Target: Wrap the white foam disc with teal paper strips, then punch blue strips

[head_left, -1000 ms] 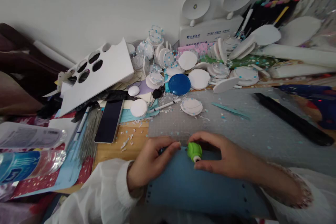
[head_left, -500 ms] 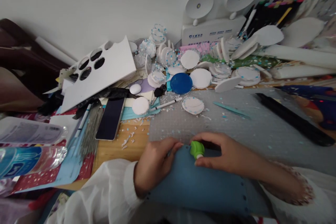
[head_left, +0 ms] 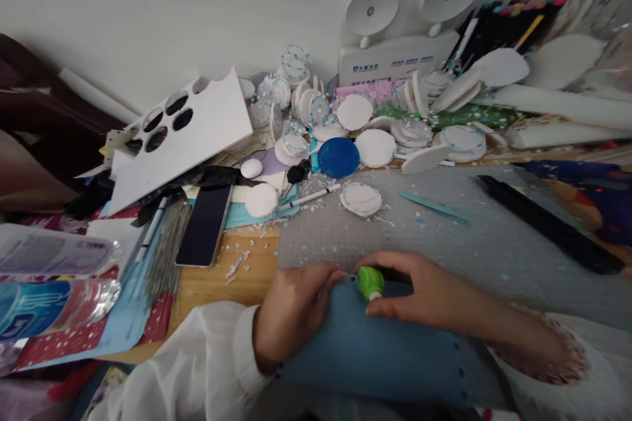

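Note:
A blue sheet (head_left: 375,355) with dark round holes along its edges lies in front of me at the bottom middle. My left hand (head_left: 299,312) is closed on its upper left edge, thumb and fingers pinching near a corner hole. A small green hole punch (head_left: 369,283) with a white part sits at the sheet's top edge. Around it, the thumb and fingers of my right hand (head_left: 409,286) are closed. The punch's underside and the sheet's edge inside it are hidden.
Beneath is a grey cutting mat (head_left: 316,237) with scraps. White foam discs (head_left: 376,147) and a blue disc (head_left: 338,157) crowd the back. A phone (head_left: 205,225) and bottles (head_left: 59,306) lie left; a black cutter (head_left: 548,223) and blue glue gun (head_left: 612,200) lie right.
The view has shifted slightly, moving the background a little to the left. Both hands, the punch and the blue sheet stay nearly in place.

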The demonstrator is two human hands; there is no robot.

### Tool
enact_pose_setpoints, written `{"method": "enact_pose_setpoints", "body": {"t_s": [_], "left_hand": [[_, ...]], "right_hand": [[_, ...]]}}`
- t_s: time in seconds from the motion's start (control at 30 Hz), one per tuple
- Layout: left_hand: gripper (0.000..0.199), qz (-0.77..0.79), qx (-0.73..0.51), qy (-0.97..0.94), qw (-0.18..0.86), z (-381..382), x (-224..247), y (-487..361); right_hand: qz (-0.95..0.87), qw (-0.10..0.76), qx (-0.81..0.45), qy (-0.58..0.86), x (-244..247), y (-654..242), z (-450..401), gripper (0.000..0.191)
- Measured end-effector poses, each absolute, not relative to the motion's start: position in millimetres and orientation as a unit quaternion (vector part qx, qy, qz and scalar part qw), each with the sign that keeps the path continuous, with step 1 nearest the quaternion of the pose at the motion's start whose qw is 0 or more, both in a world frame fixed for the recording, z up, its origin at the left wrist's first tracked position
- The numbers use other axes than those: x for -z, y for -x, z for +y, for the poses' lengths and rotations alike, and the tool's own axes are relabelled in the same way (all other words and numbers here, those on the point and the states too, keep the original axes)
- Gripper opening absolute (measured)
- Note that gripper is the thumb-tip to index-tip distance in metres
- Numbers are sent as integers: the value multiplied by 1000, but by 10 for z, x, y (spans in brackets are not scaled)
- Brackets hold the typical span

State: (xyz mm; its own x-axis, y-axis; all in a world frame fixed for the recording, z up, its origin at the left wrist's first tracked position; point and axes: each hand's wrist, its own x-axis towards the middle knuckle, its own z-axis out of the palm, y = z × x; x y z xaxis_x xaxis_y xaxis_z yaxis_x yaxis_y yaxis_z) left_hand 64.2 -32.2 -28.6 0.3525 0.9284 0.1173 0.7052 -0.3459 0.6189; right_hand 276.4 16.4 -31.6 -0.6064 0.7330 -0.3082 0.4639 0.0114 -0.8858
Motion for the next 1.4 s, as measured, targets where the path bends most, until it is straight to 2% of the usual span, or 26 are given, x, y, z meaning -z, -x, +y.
{"method": "enact_pose_setpoints", "body": {"t_s": [0.13,0.33,0.47,0.57,0.7,0.8,0.87,1.13,1.4], "left_hand": [[30,519,-224,-789,239,-315,282,-648],[24,510,-251,-781,258,-337,322,-636],[24,518,-243,-766,293,-336,283,-601],[17,515,-242,-776,271,-316,130,-578],[38,441,-222,-849,186,-247,-136,-636],[53,403,-97,-901,128,-135,-205,-736],[55,384,-18,-917,108,-35,-175,-791],[50,332,22,-924,190,245,-47,-808],[48,309,-45,-929,199,238,87,-790]], "right_hand": [[-723,142,-524,427,304,-2735,138,26],[-746,171,-497,410,259,-2700,103,16],[-765,183,-476,394,273,-2696,93,13],[-782,198,-440,395,331,-2712,81,14],[-807,223,-386,388,410,-2733,57,19],[-819,223,-371,377,420,-2726,43,19],[-821,224,-365,378,411,-2714,39,17],[-828,246,-349,364,421,-2700,47,15],[-819,296,-342,353,438,-2707,33,16]]}}
